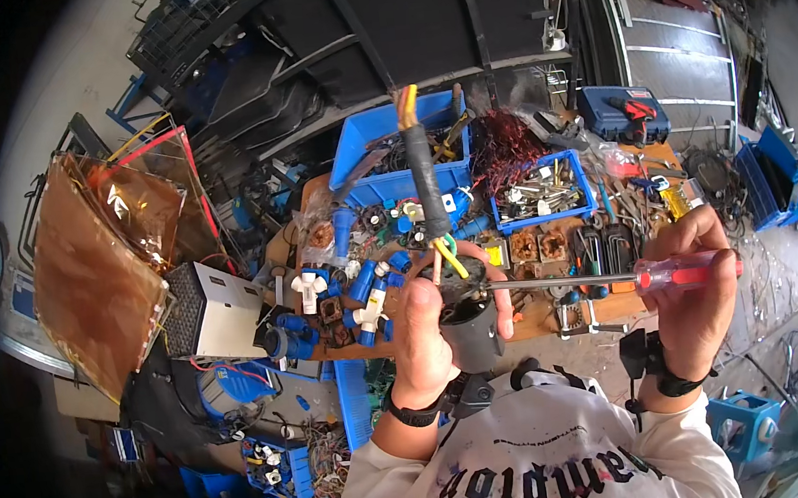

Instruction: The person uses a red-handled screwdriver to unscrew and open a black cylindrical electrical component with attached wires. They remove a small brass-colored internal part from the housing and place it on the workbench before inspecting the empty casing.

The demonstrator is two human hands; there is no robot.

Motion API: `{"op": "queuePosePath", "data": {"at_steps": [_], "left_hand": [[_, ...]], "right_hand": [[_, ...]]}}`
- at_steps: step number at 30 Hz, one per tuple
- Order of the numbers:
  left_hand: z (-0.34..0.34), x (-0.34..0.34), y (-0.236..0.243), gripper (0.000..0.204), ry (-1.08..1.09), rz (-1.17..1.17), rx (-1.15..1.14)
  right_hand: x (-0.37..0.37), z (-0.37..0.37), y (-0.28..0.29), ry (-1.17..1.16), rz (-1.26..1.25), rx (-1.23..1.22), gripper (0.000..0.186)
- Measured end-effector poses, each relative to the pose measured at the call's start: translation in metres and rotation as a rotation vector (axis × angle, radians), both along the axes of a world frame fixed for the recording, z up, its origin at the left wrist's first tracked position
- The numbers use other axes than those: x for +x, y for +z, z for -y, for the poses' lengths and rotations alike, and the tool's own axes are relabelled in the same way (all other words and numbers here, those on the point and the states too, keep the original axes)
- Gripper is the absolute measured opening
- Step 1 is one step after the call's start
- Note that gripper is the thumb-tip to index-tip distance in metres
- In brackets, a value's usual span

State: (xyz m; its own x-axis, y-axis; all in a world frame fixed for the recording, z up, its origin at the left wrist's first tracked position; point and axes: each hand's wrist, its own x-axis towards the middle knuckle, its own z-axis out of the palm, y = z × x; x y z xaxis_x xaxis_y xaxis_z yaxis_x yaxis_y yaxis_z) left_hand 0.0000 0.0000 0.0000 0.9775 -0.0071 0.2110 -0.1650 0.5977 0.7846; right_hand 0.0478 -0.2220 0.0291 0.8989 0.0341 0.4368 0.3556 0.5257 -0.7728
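Note:
My left hand (420, 337) is closed around a black cylindrical plug housing (471, 337), held above the near edge of the bench. A thick black cable (426, 180) rises from it, with yellow, green and reddish wires (451, 256) bared at the housing end and more bared wires at the far end. In my right hand (703, 284) is a screwdriver with a clear red handle (667, 274). Its long shaft (563, 282) points left, and the tip meets the side of the housing near the wires. The exact contact at the tip is too small to make out.
Behind my hands the wooden bench (529, 325) carries blue and white connectors (366, 311), a large blue crate (394, 188), a blue tray of metal parts (546, 193) and hand tools (599, 255). A white-topped box (219, 312) stands left; a blue stool (745, 423) is lower right.

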Motion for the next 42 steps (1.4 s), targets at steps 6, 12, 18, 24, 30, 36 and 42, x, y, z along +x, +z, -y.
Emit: {"op": "queuePosePath", "data": {"at_steps": [6, 12, 18, 24, 30, 36, 42], "left_hand": [[0.002, -0.003, 0.004, 0.065, 0.028, 0.003, 0.043], [-0.002, -0.007, 0.004, 0.064, 0.036, -0.011, 0.039], [-0.011, -0.012, -0.003, 0.062, 0.069, -0.022, 0.031], [-0.027, -0.017, 0.000, 0.062, 0.079, -0.049, 0.018], [-0.062, -0.022, -0.009, 0.039, 0.009, 0.042, -0.103], [-0.108, -0.026, -0.003, 0.034, -0.036, 0.086, -0.124], [-0.158, -0.031, -0.002, 0.036, -0.117, 0.124, -0.141]], "right_hand": [[-0.011, 0.009, -0.001, 0.178, -0.094, 0.100, 0.036], [-0.012, 0.018, -0.002, 0.194, -0.086, -0.042, 0.036], [-0.010, 0.019, 0.000, 0.204, -0.137, -0.233, 0.031], [-0.003, 0.014, 0.009, 0.286, -0.178, -0.480, 0.026], [-0.012, -0.016, 0.021, 0.303, -0.155, -0.505, 0.030], [-0.026, -0.054, 0.022, 0.250, -0.152, -0.508, 0.032], [-0.042, -0.099, 0.008, 0.115, -0.122, -0.378, 0.038]]}}
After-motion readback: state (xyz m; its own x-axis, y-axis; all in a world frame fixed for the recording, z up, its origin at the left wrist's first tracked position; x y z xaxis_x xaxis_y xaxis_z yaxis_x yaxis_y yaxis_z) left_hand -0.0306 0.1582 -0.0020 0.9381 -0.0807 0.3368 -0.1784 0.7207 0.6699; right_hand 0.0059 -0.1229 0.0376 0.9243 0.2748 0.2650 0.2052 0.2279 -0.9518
